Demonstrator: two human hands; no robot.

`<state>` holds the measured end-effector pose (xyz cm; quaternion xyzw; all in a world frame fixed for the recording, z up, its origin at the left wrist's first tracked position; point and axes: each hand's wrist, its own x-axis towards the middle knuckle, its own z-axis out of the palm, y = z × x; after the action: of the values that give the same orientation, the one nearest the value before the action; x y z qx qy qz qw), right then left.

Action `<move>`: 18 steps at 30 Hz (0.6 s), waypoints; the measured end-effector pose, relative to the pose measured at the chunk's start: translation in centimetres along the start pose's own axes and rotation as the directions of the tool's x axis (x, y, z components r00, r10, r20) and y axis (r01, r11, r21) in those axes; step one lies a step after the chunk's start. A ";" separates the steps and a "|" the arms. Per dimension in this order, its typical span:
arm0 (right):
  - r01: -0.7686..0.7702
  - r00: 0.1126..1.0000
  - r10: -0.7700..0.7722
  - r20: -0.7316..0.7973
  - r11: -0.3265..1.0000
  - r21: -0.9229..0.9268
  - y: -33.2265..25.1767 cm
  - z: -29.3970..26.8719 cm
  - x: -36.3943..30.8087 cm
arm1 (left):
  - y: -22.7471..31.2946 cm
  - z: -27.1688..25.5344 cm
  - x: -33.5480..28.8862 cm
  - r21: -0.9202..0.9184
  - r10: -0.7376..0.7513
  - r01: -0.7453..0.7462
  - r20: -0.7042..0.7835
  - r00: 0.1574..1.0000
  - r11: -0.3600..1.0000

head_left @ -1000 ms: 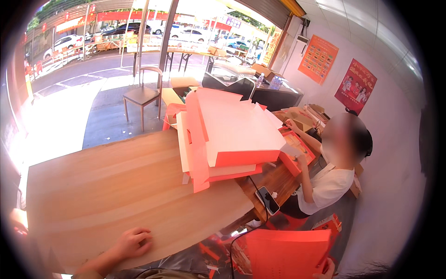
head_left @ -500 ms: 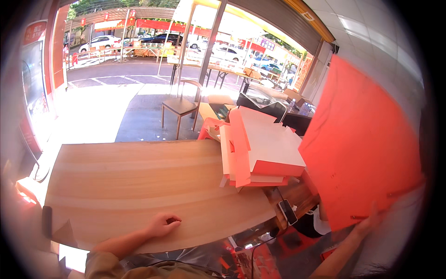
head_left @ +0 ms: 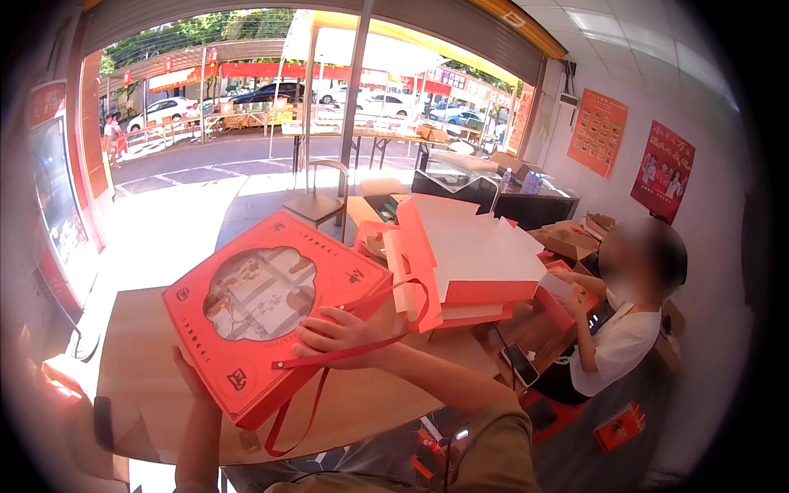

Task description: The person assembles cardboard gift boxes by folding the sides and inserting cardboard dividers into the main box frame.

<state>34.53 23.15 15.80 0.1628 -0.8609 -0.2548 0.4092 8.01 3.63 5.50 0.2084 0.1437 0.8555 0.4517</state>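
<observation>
A red gift box (head_left: 226, 361) with a scalloped clear window (head_left: 261, 300) is tilted over the left part of the wooden table. Pale packs show through the window. My left hand (head_left: 195, 380) holds the box's near left side, its fingers partly hidden by the box. Across the lid by the window's right edge lies my right hand (head_left: 337, 333), fingers spread and curled onto the box. A red strap handle (head_left: 362, 352) passes by this hand's wrist, and a loop of it hangs below the box's near right side.
Open red-and-white box blanks (head_left: 481, 255) are stacked at the table's right. A phone (head_left: 520, 364) lies near that edge. To the right a seated person (head_left: 616, 345) handles a red box. A small red box (head_left: 619, 427) rests on the floor. A chair (head_left: 316, 205) stands beyond the wooden table (head_left: 394, 403).
My right hand held a large red panel up at the right; now both hands hold the red box over the table. My left hand has left the tabletop. The seated person has come into view.
</observation>
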 end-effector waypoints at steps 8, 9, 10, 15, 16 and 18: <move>-0.136 0.989 0.120 0.082 0.964 0.228 -5.1 9.3 -3.8 | 1.7 -5.6 -0.8 0.238 -0.029 0.063 -0.146 0.989 0.969; -0.131 0.989 0.113 0.098 0.970 0.204 -5.6 10.1 -4.4 | 1.2 -6.1 -0.4 0.227 -0.048 0.087 -0.174 0.984 0.970; -0.119 0.989 0.101 0.104 0.976 0.185 -6.0 10.4 -4.4 | 1.1 -7.1 0.0 0.232 -0.056 0.094 -0.167 0.984 0.968; -0.304 0.865 0.075 0.496 0.865 0.400 -6.9 4.7 -6.4 | 1.1 -14.2 2.2 0.251 -0.065 0.126 -0.239 0.969 0.960; -0.357 0.811 0.032 0.584 0.818 0.451 -6.7 2.3 -7.6 | 0.9 -13.5 2.2 0.239 -0.055 0.114 -0.240 0.969 0.964; -0.597 0.623 0.023 0.782 0.659 0.457 -6.2 -3.3 -10.1 | 1.0 -11.2 1.6 0.229 -0.024 0.085 -0.258 0.966 0.970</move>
<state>43.78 22.04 7.78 0.0225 -0.9925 0.1198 -0.0117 1.01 3.76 -3.45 0.1463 0.3073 0.8388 0.4250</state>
